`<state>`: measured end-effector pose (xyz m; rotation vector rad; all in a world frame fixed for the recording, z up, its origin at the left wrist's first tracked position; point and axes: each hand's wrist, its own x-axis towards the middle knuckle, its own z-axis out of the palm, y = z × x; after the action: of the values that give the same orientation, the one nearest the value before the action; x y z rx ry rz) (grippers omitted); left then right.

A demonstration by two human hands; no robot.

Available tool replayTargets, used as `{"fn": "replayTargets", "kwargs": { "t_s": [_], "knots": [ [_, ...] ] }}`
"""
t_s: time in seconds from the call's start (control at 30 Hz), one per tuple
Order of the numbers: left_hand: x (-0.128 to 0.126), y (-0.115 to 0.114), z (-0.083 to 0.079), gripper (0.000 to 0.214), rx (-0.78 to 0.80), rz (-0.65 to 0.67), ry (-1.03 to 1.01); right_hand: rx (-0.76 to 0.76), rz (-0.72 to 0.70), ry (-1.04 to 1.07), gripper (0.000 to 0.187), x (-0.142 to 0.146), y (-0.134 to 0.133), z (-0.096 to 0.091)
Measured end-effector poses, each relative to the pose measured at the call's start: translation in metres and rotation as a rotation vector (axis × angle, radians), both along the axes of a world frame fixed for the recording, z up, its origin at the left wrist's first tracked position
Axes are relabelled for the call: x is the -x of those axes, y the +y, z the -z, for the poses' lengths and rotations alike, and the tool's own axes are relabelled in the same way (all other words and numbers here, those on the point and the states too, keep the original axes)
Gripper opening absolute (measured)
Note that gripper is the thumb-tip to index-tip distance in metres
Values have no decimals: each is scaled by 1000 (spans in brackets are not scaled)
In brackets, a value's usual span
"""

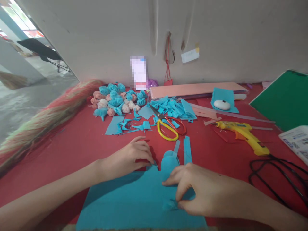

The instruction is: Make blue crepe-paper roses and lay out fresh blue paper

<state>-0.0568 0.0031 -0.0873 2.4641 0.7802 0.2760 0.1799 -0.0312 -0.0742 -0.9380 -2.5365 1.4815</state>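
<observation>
A red table top [79, 144] fills the lower and middle frame, running back to a plain grey wall [101, 35]; at the upper left the room opens onto a pale floor. The blue sheet [130, 202] lies flat at the bottom centre, nearest the camera. The left hand [130, 158] rests on its upper edge, fingers close together and curled down onto the sheet; whether they grip it cannot be told. The right hand [199, 189] has thumb and forefinger pinched on a small fold of the sheet, at lower centre.

Just beyond the hands stand two blue strips [187, 149]; past them lie yellow-and-red scissors [168, 125] among blue scraps [175, 109]. A heap of blue and pink rolled flowers [115, 98] sits left of centre near the wall; a long pink sheet [194, 89] lies along the wall's foot. On the right are a yellow glue gun [245, 134], its black cable [276, 179] and a green board [284, 99]; a fuzzy red-and-green strand [48, 118] runs down the left edge. A red cord [167, 61] hangs on the wall.
</observation>
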Motion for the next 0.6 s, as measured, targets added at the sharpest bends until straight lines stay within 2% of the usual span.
{"fn": "replayTargets", "kwargs": {
  "t_s": [0.27, 0.37, 0.5, 0.6],
  "knots": [
    [1, -3, -6, 16, 57, -58, 7, 14, 1, 5, 22, 1, 0, -1],
    [1, -5, -11, 16, 72, -113, -9, 84, 27, 29, 22, 3, 3, -5],
    [1, -4, -19, 13, 65, -198, -64, 228, 208, 172, 14, 7, 11, -19],
    [-1, -4, -25, 16, 52, -245, -123, 236, 382, 291, 14, 7, 14, -28]
  ]
}}
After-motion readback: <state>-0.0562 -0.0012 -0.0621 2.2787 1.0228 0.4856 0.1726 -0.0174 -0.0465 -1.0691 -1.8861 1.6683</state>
